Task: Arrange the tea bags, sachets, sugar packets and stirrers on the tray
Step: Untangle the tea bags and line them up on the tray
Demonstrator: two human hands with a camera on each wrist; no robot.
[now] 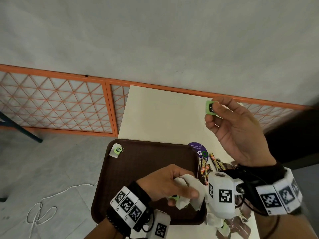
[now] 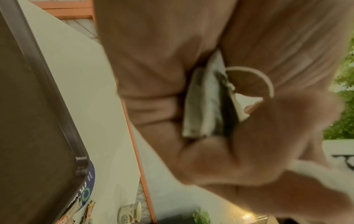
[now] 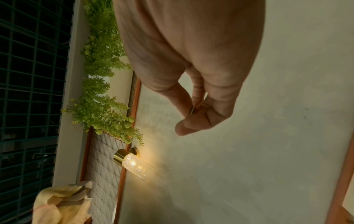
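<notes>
A brown tray [image 1: 141, 171] lies on the cream table [image 1: 164, 114]. One tea bag with a green tag [image 1: 116, 150] rests in the tray's far left corner. My left hand [image 1: 172, 185] hovers over the tray's near right part and grips a bunch of white tea bags [image 1: 194, 190]; the left wrist view shows their edges [image 2: 208, 103] squeezed between thumb and fingers. My right hand [image 1: 229, 125] is raised above the table and pinches a green tea bag tag [image 1: 210, 108], its thin string hanging down. Sachets [image 1: 209, 165] lie right of the tray.
More tea bags and brown packets [image 1: 231, 226] lie on the table near its front right. A purple round sticker [image 1: 198, 150] shows beside the tray. An orange lattice panel [image 1: 57, 102] stands behind the table. A white cable [image 1: 43, 204] lies on the floor at left.
</notes>
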